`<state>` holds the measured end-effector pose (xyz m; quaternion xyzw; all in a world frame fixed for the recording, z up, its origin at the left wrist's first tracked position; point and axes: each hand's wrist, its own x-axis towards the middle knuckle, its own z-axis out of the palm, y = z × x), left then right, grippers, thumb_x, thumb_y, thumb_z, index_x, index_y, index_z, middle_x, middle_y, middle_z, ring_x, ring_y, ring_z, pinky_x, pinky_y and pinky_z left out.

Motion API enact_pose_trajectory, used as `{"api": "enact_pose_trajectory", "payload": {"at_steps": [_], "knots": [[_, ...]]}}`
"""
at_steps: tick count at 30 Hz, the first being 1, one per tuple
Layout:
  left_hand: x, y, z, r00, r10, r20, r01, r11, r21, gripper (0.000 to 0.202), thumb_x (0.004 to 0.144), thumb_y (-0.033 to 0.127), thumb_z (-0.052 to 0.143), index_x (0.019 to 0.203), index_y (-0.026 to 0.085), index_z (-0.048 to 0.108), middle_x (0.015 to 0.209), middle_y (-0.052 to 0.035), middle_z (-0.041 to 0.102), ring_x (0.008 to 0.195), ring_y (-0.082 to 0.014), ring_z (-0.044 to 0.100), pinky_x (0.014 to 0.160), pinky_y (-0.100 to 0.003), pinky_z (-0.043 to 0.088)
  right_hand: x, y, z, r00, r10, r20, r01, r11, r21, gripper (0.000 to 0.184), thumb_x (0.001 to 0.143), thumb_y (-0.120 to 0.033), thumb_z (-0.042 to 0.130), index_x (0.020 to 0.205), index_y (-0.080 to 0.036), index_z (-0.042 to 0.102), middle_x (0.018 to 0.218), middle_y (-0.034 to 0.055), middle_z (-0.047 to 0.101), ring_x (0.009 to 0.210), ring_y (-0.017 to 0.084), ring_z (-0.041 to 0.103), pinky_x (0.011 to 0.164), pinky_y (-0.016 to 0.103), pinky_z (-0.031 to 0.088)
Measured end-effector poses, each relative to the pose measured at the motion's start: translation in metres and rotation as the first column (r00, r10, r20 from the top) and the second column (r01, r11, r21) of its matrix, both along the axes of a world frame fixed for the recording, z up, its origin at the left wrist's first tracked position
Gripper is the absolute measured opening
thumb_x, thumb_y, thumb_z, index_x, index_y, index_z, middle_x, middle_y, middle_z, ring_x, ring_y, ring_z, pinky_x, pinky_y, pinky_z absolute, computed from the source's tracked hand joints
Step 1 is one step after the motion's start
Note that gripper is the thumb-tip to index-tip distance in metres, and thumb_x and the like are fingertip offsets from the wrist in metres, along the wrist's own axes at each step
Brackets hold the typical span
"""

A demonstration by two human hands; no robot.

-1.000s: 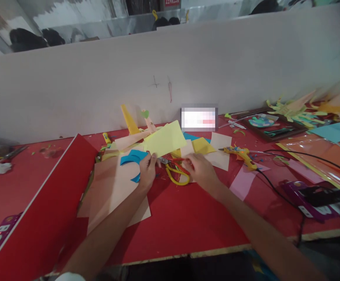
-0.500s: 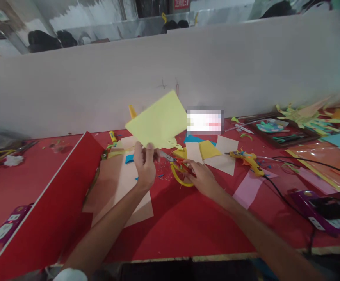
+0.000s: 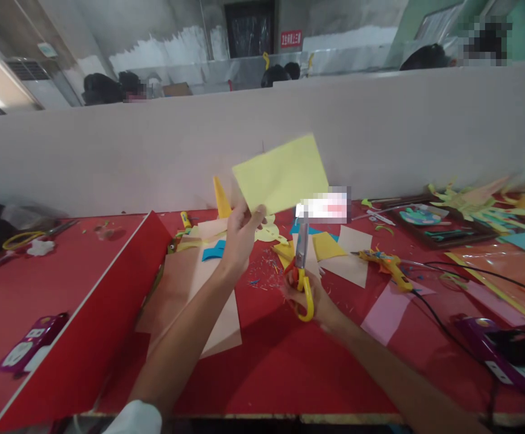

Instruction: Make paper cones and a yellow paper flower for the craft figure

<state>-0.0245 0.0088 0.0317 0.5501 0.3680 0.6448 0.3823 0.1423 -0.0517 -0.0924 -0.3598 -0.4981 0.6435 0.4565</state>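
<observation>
Left grip (image 3: 239, 240) around one pale-yellow sheet (image 3: 282, 175), right grip (image 3: 320, 298) around one pair of red-and-yellow-handled scissors (image 3: 302, 253)

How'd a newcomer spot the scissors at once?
Find the red tabletop, then the right hand over its middle. The scissors are in that hand, blades up. Their metal blades and red-and-yellow handles set them apart from the yellow glue gun with its black cord.
</observation>
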Motion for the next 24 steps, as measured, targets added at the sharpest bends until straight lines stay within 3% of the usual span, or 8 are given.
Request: {"api": "enact_pose_trajectory", "payload": {"at_steps": [3, 6, 9, 12, 17, 19, 24], "knots": [[-0.005, -0.001, -0.001, 0.998, -0.018, -0.059, 0.017, 1.000, -0.011, 0.025, 0.089, 0.042, 0.075, 0.083, 0.021, 0.063, 0.070, 0.0017, 0.053, 0.063, -0.0119, 0.044, 0.060, -0.027, 0.035, 0.001, 0.000, -0.002, 1.000, -0.019, -0.013, 0.018, 1.000, -0.016, 0.056, 0.074, -0.065, 0.085, 0.077, -0.024, 0.046, 0.051, -0.0102, 0.044, 0.036, 0.006, 0.034, 0.034, 0.020, 0.025], [-0.005, -0.005, 0.003, 0.999, -0.014, -0.032, 0.012, 0.999, -0.039, 0.028, 0.090, 0.041, 0.074, 0.078, 0.021, 0.058, 0.064, 0.0038, 0.044, 0.058, -0.0108, 0.036, 0.054, -0.028, 0.030, 0.000, 0.002, -0.003, 0.989, -0.050, -0.141, 0.054, 0.998, 0.026, 0.063, 0.078, -0.078, 0.074, 0.071, -0.025, 0.041, 0.048, -0.0105, 0.038, 0.034, 0.005, 0.028, 0.032, 0.020, 0.021], [-0.001, -0.011, 0.009, 0.999, -0.021, 0.027, 0.022, 0.998, -0.052, 0.023, 0.088, 0.037, 0.076, 0.086, 0.022, 0.059, 0.065, 0.0037, 0.050, 0.058, -0.0106, 0.043, 0.055, -0.027, 0.033, -0.002, 0.009, -0.009, 0.974, -0.018, -0.226, 0.021, 1.000, 0.012, 0.067, 0.077, -0.089, 0.064, 0.071, -0.025, 0.044, 0.049, -0.0104, 0.036, 0.032, 0.006, 0.026, 0.030, 0.020, 0.018], [0.004, -0.017, 0.013, 0.996, -0.084, 0.031, 0.085, 0.995, -0.055, 0.021, 0.087, 0.035, 0.077, 0.087, 0.020, 0.061, 0.072, 0.0000, 0.063, 0.063, -0.0120, 0.054, 0.061, -0.027, 0.042, -0.004, 0.016, -0.017, 0.970, 0.035, -0.239, -0.017, 0.997, 0.078, 0.070, 0.078, -0.093, 0.057, 0.076, -0.023, 0.052, 0.054, -0.0082, 0.041, 0.036, 0.006, 0.030, 0.034, 0.021, 0.023], [0.009, -0.023, 0.013, 0.992, -0.128, -0.009, 0.126, 0.986, -0.110, 0.024, 0.083, 0.036, 0.079, 0.083, 0.017, 0.065, 0.076, -0.0040, 0.069, 0.063, -0.0125, 0.058, 0.061, -0.027, 0.046, -0.005, 0.018, -0.021, 0.978, 0.084, -0.192, -0.048, 0.982, 0.184, 0.077, 0.075, -0.098, 0.051, 0.094, -0.023, 0.062, 0.076, -0.0005, 0.058, 0.055, 0.012, 0.050, 0.051, 0.027, 0.042], [0.009, -0.022, 0.011, 0.990, -0.138, -0.018, 0.135, 0.983, -0.122, 0.024, 0.082, 0.036, 0.080, 0.083, 0.016, 0.066, 0.077, -0.0043, 0.070, 0.062, -0.0123, 0.058, 0.060, -0.026, 0.046, -0.003, 0.015, -0.016, 0.991, 0.021, -0.130, 0.008, 0.976, 0.216, 0.076, 0.076, -0.097, 0.052, 0.092, -0.024, 0.061, 0.072, -0.0010, 0.055, 0.057, 0.013, 0.049, 0.054, 0.028, 0.042], [0.010, -0.019, 0.007, 0.992, -0.115, -0.059, 0.107, 0.987, -0.122, 0.031, 0.081, 0.043, 0.081, 0.076, 0.016, 0.066, 0.065, -0.0018, 0.062, 0.059, -0.0119, 0.055, 0.057, -0.025, 0.044, 0.002, 0.010, -0.006, 0.998, -0.016, 0.054, 0.002, 0.969, 0.247, 0.080, 0.070, -0.101, 0.051, 0.085, -0.023, 0.059, 0.067, -0.0009, 0.051, 0.056, 0.014, 0.042, 0.053, 0.029, 0.040]]}}
